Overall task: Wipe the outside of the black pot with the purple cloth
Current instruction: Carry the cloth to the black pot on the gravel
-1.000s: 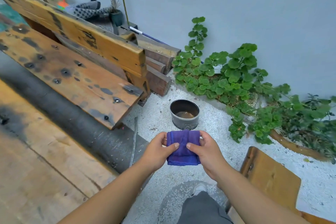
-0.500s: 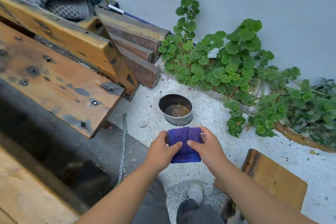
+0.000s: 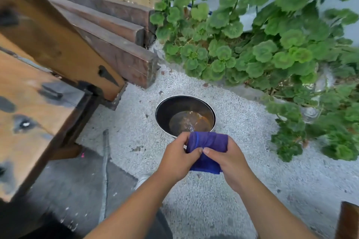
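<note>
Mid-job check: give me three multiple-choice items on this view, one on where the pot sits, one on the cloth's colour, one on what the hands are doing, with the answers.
1. Where is the black pot?
A. On the gravel ground, in front of the leafy plants
B. On the wooden bench
C. In the person's left hand

2. What colour is the cloth?
A. Green
B. Purple
C. White

3. What are the hands doing?
A. Both rest open on the gravel
B. One lifts the pot
C. Both grip the cloth

Answers:
1 A: the pot stands on the pale gravel, the plants behind it.
2 B: the folded cloth is plainly purple.
3 C: the left hand and right hand both curl round the cloth, near the pot's rim.
</note>
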`<control>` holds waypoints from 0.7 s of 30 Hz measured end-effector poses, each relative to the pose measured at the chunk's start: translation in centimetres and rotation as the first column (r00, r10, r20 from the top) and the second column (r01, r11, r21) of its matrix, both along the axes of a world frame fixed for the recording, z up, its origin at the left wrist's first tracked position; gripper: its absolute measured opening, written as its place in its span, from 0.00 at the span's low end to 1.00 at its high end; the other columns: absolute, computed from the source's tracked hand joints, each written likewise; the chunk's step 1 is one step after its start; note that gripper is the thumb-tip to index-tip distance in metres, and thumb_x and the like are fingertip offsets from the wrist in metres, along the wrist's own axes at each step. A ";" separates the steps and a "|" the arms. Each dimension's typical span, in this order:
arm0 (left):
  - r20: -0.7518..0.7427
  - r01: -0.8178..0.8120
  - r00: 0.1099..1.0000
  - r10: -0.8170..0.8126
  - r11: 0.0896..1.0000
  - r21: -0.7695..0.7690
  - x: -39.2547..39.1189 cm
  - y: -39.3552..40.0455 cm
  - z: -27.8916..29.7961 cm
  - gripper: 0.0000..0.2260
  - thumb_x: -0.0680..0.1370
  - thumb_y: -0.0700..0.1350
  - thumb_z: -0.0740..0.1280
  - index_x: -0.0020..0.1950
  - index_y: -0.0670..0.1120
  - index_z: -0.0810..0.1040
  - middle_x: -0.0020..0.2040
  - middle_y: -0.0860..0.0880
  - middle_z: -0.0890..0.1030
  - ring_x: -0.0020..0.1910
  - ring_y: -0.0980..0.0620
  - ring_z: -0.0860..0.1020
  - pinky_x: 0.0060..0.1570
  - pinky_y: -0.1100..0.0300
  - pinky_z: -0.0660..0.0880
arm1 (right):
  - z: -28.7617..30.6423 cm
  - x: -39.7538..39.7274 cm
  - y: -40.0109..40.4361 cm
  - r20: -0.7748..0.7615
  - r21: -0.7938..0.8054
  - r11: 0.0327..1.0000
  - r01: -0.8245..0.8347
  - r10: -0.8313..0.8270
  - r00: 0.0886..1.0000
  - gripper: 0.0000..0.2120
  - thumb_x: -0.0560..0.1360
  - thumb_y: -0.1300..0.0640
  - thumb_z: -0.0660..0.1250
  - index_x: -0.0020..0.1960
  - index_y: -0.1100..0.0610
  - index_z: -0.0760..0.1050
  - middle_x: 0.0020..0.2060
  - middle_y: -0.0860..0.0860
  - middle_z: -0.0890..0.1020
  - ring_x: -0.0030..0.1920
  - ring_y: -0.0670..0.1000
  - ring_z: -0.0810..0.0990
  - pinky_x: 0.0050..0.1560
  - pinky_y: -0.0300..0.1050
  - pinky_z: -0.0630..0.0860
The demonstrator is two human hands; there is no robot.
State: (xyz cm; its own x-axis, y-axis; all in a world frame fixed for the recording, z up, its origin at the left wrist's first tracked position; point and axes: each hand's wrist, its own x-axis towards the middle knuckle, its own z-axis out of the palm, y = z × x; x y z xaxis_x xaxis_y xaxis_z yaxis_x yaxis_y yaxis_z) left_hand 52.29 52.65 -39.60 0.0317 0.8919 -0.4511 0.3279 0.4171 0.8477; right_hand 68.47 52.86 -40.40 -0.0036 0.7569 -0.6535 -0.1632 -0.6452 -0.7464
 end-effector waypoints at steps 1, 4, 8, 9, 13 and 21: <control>-0.015 0.019 1.000 -0.019 1.000 0.014 0.3 0.6 -2.1 0.09 0.72 0.48 0.71 0.52 0.55 0.79 0.42 0.62 0.82 0.36 0.62 0.77 0.39 0.66 0.73 | -2.0 0.2 0.6 0.013 0.001 1.000 0.008 -0.008 1.000 0.23 0.61 0.61 0.77 0.55 0.57 0.77 0.48 0.57 0.86 0.51 0.60 0.84 0.52 0.58 0.81; 0.031 0.104 0.994 -0.105 0.993 0.049 1.0 2.1 -7.5 0.10 0.72 0.51 0.69 0.53 0.57 0.78 0.44 0.63 0.82 0.39 0.63 0.79 0.42 0.66 0.74 | -7.5 1.5 2.3 0.021 0.027 0.999 0.035 -0.036 0.999 0.20 0.67 0.70 0.75 0.56 0.60 0.76 0.50 0.62 0.84 0.53 0.65 0.83 0.57 0.66 0.78; -0.383 0.500 0.833 -0.399 0.839 0.215 0.8 3.9 -13.8 0.19 0.74 0.58 0.66 0.64 0.56 0.70 0.57 0.60 0.79 0.58 0.56 0.77 0.57 0.58 0.73 | -12.8 4.6 5.1 -0.071 0.119 0.977 0.175 -0.167 0.983 0.23 0.69 0.71 0.69 0.63 0.73 0.69 0.57 0.75 0.76 0.54 0.68 0.78 0.59 0.66 0.73; -0.592 0.629 0.682 -0.429 0.758 0.175 0.7 4.3 -15.2 0.22 0.74 0.61 0.65 0.64 0.54 0.69 0.59 0.55 0.78 0.59 0.51 0.75 0.57 0.53 0.73 | -13.6 5.2 5.8 -0.081 0.145 0.964 0.222 -0.212 0.974 0.24 0.70 0.71 0.68 0.64 0.74 0.67 0.58 0.75 0.75 0.54 0.66 0.76 0.60 0.66 0.72; -0.820 0.779 0.388 -0.421 0.625 0.047 2.1 5.7 -18.8 0.10 0.77 0.53 0.61 0.55 0.50 0.70 0.51 0.47 0.82 0.50 0.40 0.81 0.40 0.52 0.72 | -15.4 7.2 8.3 -0.063 0.220 0.899 0.378 -0.374 0.925 0.17 0.72 0.73 0.68 0.58 0.61 0.72 0.51 0.60 0.80 0.50 0.58 0.80 0.61 0.66 0.74; -0.805 0.734 0.478 -0.350 0.664 0.147 0.4 8.9 -18.4 0.10 0.80 0.53 0.62 0.42 0.50 0.65 0.41 0.47 0.80 0.42 0.40 0.80 0.36 0.54 0.69 | -15.1 7.8 10.2 0.193 0.424 0.891 0.164 -0.266 0.944 0.18 0.64 0.61 0.74 0.48 0.46 0.73 0.45 0.50 0.81 0.45 0.50 0.81 0.48 0.51 0.81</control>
State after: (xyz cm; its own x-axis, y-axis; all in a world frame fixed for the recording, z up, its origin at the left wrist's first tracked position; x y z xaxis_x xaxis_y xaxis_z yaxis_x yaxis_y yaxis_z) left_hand 52.73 61.58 -57.98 0.4517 0.8789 -0.1534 0.8720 -0.3985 0.2843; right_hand 76.29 63.02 -55.54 0.3072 0.9159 -0.2585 -0.0477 -0.2565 -0.9654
